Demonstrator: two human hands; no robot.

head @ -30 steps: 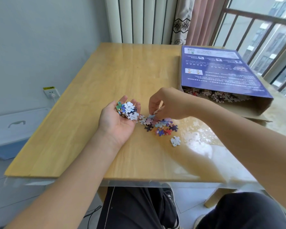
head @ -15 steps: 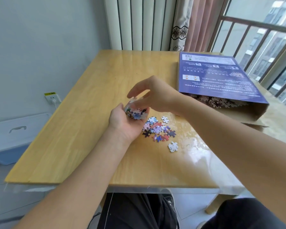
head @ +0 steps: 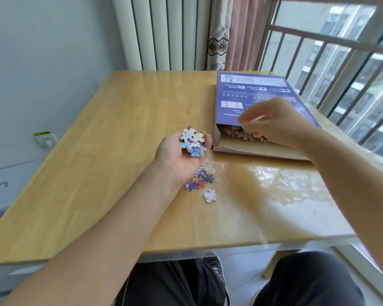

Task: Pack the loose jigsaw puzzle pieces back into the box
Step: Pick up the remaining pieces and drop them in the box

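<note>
Pale wooden bench (head: 124, 133), glossy, sun glare on my right side. White radiator (head: 164, 32) and pink curtain (head: 243, 29) behind. Barred window (head: 345, 69) right. Wall socket (head: 45, 139) on grey-blue wall (head: 42, 62) left.

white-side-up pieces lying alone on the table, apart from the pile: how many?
1. A single white piece lies on the table, just right of and nearer than the small coloured pile by the left hand's wrist. That hand may hide others.

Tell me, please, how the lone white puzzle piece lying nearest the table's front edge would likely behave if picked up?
The white puzzle piece looks thin and flat, so probably light and fairly stiff. It lies flush on the glossy table, so it may slide rather than lift; pinching an edge likely helps.
</note>
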